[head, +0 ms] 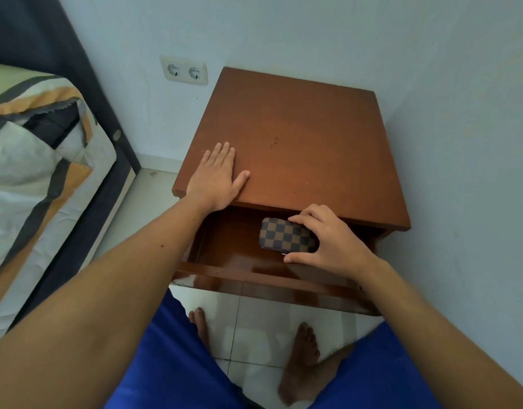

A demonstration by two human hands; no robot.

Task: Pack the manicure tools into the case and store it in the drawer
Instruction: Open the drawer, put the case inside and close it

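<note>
The checkered brown and dark manicure case (285, 234) is closed and sits inside the pulled-out drawer (263, 280) of the wooden nightstand (298, 137). My right hand (328, 240) grips the case from its right side, fingers along the far edge and thumb along the near edge. My left hand (217, 178) lies flat, fingers spread, on the front left corner of the nightstand top. No loose manicure tools are visible.
A bed with a striped cover (38, 160) and dark frame stands to the left. A double wall socket (185, 70) is behind the nightstand. A wall runs close on the right. My bare feet (301, 358) stand on white tiles below the drawer.
</note>
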